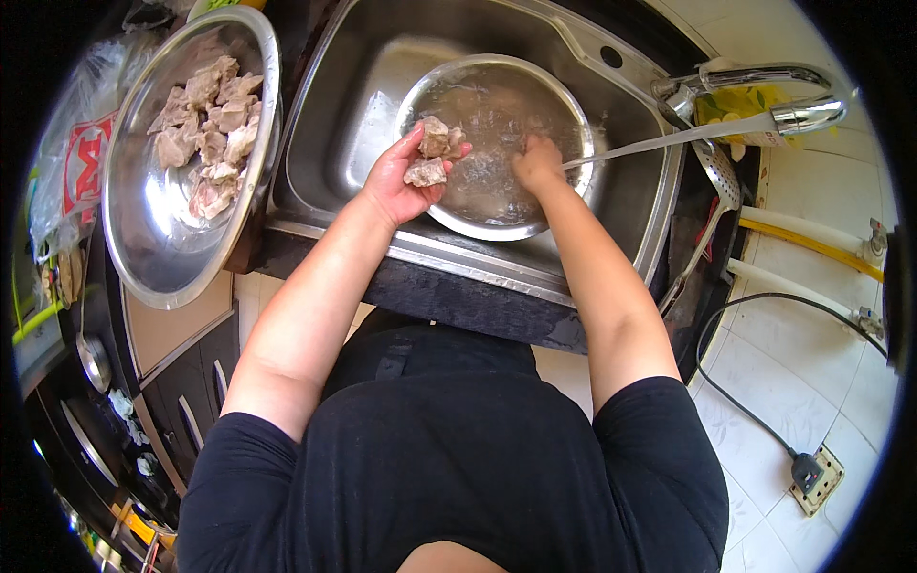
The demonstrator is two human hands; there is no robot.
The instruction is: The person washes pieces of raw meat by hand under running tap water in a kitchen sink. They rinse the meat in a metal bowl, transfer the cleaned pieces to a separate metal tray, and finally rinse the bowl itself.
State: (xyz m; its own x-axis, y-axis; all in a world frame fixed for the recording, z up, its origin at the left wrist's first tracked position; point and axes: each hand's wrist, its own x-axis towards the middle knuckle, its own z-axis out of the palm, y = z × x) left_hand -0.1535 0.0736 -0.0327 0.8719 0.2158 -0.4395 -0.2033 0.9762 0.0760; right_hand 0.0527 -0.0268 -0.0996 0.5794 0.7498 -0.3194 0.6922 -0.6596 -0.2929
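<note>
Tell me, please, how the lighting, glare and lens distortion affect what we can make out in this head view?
In the head view, fisheye bending curves the sink rim and tap, and a black vignette rings the frame; bright glare sits on the big steel bowl and on the tiled floor; murky water hides what lies by the right hand; the left hand and its meat pieces stay sharp.

A dark worktop [458, 296] holds a steel sink [334, 143], and a bowl [497, 224] of cloudy water sits in the sink. At the left, a big steel basin [162, 248] of meat chunks rests on the worktop's corner, tilted.
</note>
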